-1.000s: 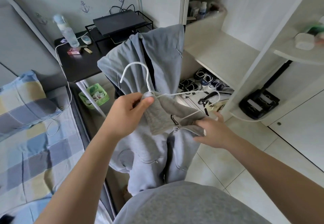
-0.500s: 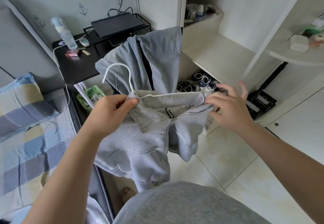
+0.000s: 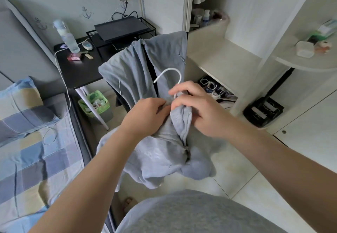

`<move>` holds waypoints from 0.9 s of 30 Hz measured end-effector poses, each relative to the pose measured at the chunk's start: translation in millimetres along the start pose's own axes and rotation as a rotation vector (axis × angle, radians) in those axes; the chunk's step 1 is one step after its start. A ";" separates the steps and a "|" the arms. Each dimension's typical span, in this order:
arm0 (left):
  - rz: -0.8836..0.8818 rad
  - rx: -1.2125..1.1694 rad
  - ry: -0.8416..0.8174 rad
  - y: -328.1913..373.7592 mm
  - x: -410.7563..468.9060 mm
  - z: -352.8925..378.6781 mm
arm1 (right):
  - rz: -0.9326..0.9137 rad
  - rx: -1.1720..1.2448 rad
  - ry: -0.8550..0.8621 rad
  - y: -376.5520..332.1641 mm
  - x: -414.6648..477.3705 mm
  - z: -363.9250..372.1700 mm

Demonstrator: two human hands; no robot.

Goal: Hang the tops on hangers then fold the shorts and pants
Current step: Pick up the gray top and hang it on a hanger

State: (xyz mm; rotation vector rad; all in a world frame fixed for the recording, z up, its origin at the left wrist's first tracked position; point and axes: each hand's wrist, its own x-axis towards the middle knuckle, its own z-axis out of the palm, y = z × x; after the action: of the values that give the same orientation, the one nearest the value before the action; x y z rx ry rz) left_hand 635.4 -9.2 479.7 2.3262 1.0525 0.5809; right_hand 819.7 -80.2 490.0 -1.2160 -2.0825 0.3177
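I had the soft grey hoodie [image 3: 160, 152] bunched in mid-air at the centre, near me, with the curved hook of its thin white hanger [image 3: 171, 72] rising just above. My left hand [image 3: 147, 112] gripped the collar cloth. My right hand [image 3: 198, 109] curled round the gathered hood beside it. I judged this the hanging step: next, straighten the shoulders, then find a rail. Behind it another grey garment [image 3: 131, 68] lay draped, with a matte black table [image 3: 78, 68] far left.
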 end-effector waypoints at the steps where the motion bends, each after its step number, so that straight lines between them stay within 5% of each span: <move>1: 0.014 -0.009 -0.014 2.1 0.4 -1.0 | 0.044 0.055 -0.013 -0.1 0.1 1.0; 6: 0.026 -0.108 -0.053 -1.6 -3.6 -7.2 | 0.092 0.042 -0.035 2.4 -10.2 1.8; 12: 0.051 -0.160 -0.013 -10.5 -6.3 -13.0 | 0.237 0.004 0.261 2.5 -26.1 10.3; 19: 0.163 -0.085 0.030 -0.4 -5.9 2.1 | 0.611 0.258 0.068 -0.2 -10.3 15.7; 25: -0.181 -0.157 0.389 -0.1 -15.0 12.5 | 0.707 0.808 0.063 0.5 -8.3 5.3; 27: -0.364 -0.304 0.221 0.3 -20.6 18.1 | 0.718 0.914 0.024 1.4 -10.8 3.5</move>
State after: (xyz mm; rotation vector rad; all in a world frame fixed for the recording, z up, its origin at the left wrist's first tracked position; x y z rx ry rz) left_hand 633.5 -30.4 462.4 1.7837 1.3460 0.8004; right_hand 821.7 -88.0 481.9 -1.2697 -1.1206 1.3819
